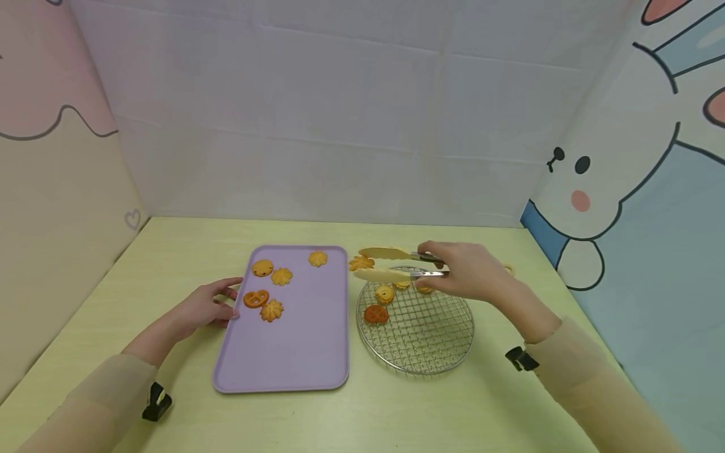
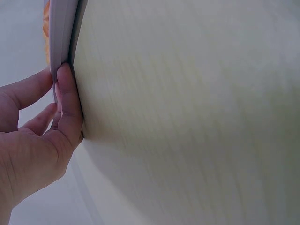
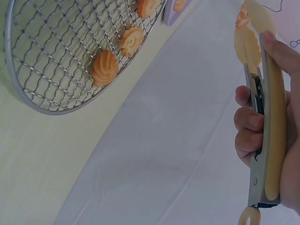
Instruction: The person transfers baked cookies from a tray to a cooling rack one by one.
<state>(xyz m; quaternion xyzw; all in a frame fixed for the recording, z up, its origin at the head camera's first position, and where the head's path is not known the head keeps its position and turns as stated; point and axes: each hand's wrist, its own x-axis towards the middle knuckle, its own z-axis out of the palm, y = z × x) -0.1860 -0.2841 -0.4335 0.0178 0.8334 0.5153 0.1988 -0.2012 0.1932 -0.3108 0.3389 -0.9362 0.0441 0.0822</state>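
My left hand (image 1: 204, 305) pinches the left rim of a purple tray (image 1: 306, 352); in the left wrist view its thumb and fingers lie on either side of the edge. A smiley cookie (image 1: 262, 268), a pretzel (image 1: 256, 298) and several flower-shaped cookies (image 1: 272, 310) lie toward the tray's left and far side. My right hand (image 1: 467, 270) grips tongs (image 3: 274, 131) with pale yellow tips. A flower-shaped cookie (image 1: 362, 263) is between those tips, above the gap between the tray and a round wire rack (image 1: 430, 340).
On the rack's far and left parts sit a dark brown cookie (image 1: 376, 314) and several piped cookies (image 1: 384, 294). Printed panels (image 1: 629, 176) stand at the sides, and a white sheet (image 1: 340, 126) hangs behind the light wooden table (image 1: 396, 415).
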